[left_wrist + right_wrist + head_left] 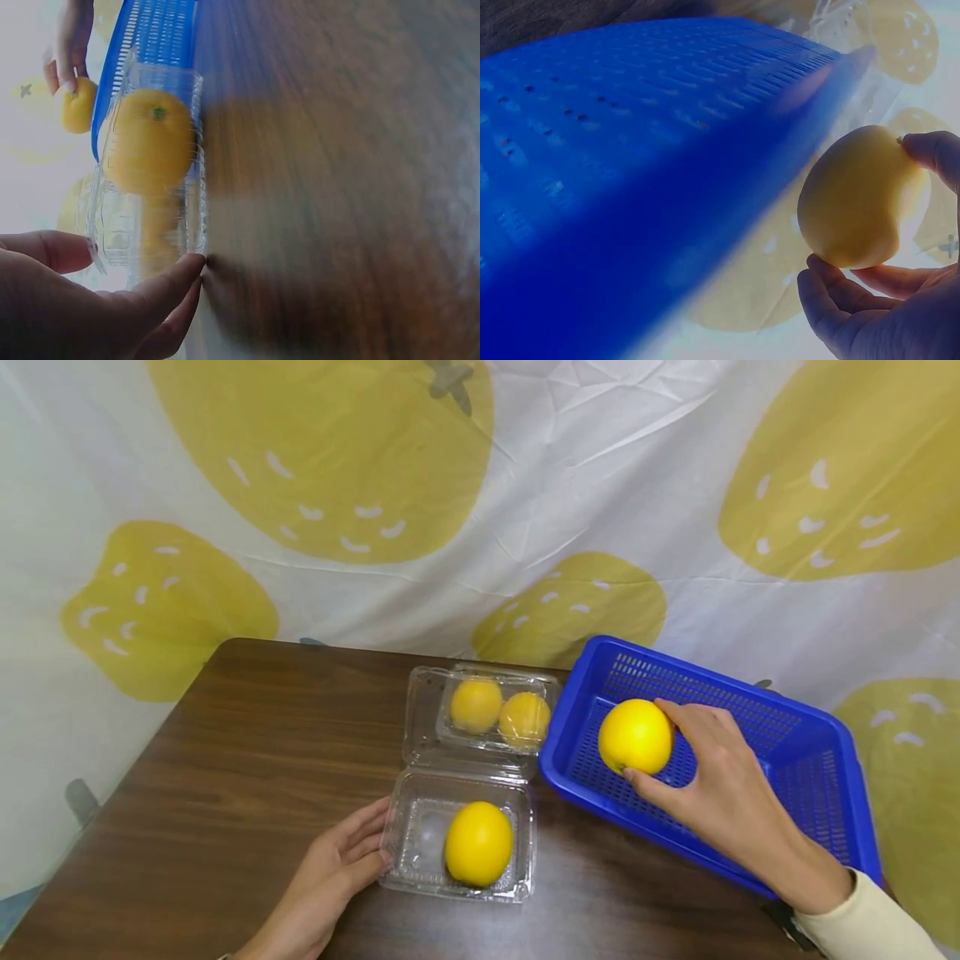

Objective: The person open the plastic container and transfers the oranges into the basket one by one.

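My right hand (pixel 723 785) holds a round yellow fruit (pixel 636 737) between thumb and fingers, above the blue basket (pixel 813 852). In the right wrist view the fruit (pixel 862 199) is beyond the basket's rim. At the left side of an open clear plastic clamshell box (pixel 420 881), my left hand (pixel 337 868) grips its wall. The left wrist view shows the thumb at the box's rim and the fingers by its base. Another yellow fruit (pixel 478 843) sits in the right half of that box. Its hinged lid (pixel 420 727) lies folded back toward the wall.
Behind, a second clear box (pixel 551 681) contains two yellow fruits (pixel 476 706), partly seen through the open lid. Dark wood table (pixel 225 777) stretches left of the boxes. A white cloth (pixel 360 602) printed with large yellow fruits hangs along the back.
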Motion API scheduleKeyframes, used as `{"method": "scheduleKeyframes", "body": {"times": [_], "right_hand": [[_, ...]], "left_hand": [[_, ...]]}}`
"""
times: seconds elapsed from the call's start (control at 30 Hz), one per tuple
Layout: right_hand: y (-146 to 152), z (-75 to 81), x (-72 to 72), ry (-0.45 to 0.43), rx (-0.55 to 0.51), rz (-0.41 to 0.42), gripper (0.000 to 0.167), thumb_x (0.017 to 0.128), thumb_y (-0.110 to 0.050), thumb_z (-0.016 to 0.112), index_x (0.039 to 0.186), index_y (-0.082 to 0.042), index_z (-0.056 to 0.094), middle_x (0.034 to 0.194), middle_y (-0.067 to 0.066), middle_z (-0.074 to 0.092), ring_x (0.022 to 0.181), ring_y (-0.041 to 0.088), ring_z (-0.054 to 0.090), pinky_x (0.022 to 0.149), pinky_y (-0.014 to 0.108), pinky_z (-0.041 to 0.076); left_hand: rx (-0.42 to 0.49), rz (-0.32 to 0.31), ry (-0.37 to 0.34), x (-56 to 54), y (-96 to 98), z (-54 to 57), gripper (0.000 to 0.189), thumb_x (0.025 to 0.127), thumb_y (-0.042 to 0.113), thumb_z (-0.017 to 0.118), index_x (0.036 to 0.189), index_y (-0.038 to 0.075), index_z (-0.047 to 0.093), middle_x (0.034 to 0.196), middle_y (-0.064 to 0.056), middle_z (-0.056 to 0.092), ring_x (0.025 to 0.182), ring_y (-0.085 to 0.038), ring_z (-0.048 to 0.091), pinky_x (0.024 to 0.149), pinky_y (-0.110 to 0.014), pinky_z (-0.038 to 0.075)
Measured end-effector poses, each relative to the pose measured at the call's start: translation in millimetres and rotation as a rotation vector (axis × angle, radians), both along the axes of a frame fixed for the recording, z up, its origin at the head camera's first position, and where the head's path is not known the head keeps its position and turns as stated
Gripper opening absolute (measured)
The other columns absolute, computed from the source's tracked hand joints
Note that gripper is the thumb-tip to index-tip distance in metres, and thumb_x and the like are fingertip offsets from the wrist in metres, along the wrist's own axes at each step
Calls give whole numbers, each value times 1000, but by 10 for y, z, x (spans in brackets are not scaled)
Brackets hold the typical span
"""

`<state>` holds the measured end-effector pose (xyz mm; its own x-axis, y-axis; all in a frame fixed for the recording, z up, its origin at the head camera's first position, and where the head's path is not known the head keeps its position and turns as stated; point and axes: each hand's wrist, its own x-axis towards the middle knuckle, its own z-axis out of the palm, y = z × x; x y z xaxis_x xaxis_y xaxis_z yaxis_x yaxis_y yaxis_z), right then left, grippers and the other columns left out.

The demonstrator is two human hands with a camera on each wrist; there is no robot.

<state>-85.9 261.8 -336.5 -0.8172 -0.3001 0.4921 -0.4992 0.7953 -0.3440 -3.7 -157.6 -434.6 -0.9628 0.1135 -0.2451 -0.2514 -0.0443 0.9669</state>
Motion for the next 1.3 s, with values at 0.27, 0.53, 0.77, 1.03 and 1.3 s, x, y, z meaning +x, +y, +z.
{"method": "scheduleKeyframes", "body": {"times": [0.27,0.53,0.77,1.03,1.3], "right_hand": [[31,179,53,2,19,-12,84,68,-20,101,140,4,66,121,20,72,119,41,58,90,60,51],[157,267,-71,-79,40,-53,83,75,-22,100,144,5,64,127,26,69,125,48,55,95,70,48],[248,166,-242,-125,35,-67,81,78,-24,99,144,7,63,129,30,70,123,52,54,96,72,45],[287,72,-403,-136,46,-43,76,80,-23,98,139,10,64,125,32,70,119,53,55,95,69,45],[343,-10,-542,-142,73,-47,72,80,-24,97,136,11,66,120,33,72,112,51,57,89,64,47]], "left_hand": [[23,-11,14,11,8,-27,75,99,-6,65,168,-1,38,164,-30,48,144,-42,56,110,-32,58],[31,-3,-15,0,13,-30,71,99,-7,63,167,-1,42,168,-29,45,145,-40,55,108,-31,58],[28,-18,-13,-9,-3,-44,72,99,-5,64,167,-1,41,169,-28,44,146,-40,54,108,-30,58],[12,-26,-8,1,-21,-41,72,99,-4,65,167,-1,41,169,-27,44,148,-42,53,111,-35,58],[-64,-107,55,6,-46,-25,77,101,0,71,169,-2,36,171,-27,40,151,-47,48,119,-37,51]]}}
